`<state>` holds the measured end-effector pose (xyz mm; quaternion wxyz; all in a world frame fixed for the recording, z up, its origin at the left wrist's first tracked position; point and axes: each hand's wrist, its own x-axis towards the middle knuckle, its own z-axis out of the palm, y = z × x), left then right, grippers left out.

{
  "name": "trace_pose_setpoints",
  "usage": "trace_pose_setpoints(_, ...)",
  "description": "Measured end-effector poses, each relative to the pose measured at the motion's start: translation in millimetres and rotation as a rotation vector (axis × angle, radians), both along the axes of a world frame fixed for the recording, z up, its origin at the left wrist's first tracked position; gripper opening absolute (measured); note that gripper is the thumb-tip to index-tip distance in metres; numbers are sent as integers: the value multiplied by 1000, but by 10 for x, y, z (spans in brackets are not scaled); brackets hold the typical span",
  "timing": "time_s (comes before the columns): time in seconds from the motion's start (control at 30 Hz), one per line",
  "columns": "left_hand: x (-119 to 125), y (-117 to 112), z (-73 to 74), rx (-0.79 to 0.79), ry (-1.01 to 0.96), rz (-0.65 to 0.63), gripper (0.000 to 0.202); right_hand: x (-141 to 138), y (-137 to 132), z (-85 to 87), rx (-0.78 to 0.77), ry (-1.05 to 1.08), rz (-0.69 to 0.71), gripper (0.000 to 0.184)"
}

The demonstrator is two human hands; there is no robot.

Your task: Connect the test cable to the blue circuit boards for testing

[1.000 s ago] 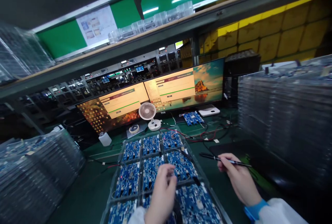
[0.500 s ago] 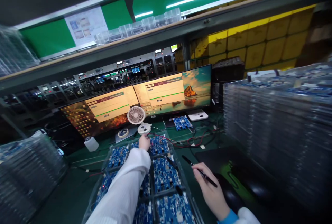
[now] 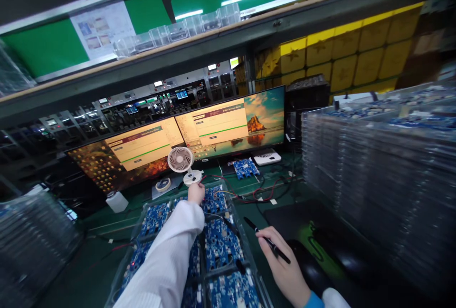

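Observation:
My left hand [image 3: 196,193] reaches to the far end of a clear plastic tray [image 3: 257,274], which holds several blue circuit boards [image 3: 223,241] in its compartments. Its fingers are closed, and what they pinch is hidden behind the hand. A thin red wire [image 3: 213,176] runs off to the right from beside the fingertips. Right of the tray, my right hand [image 3: 285,263] grips a black pen [image 3: 282,254] with a light band, its far end pointing up and left. A small white fan [image 3: 181,159] stands just beyond the left hand.
Two lit monitors [image 3: 221,125] stand at the back. On the right rise stacked clear trays [image 3: 331,156] with boards; another tray stack [image 3: 35,246] is on the left. A black mouse pad [image 3: 285,215], tape roll [image 3: 163,185], white bottle [image 3: 117,201] and single circuit board [image 3: 245,168] lie about.
The whole view has shifted slightly, so things sit a bit further left. My left hand stays at the tray's far end, and my right hand keeps its hold on the pen.

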<state>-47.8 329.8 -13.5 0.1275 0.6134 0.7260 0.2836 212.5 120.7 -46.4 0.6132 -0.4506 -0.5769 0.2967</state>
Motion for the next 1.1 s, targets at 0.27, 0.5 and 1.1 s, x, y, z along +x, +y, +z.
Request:
trace_pose_setpoints(0.27,115,-289,-12,-92,-84,-339,17,23,22,3,-32,4,-18,34)
trace_pose_setpoints(0.5,280,-258,-8,-125,46,-269,13,42,54,18,-55,20,-46,40)
trace_pose_setpoints(1.1,334,-1259,542,-56,91,-553,12,142,121,20,-128,189,-218,47)
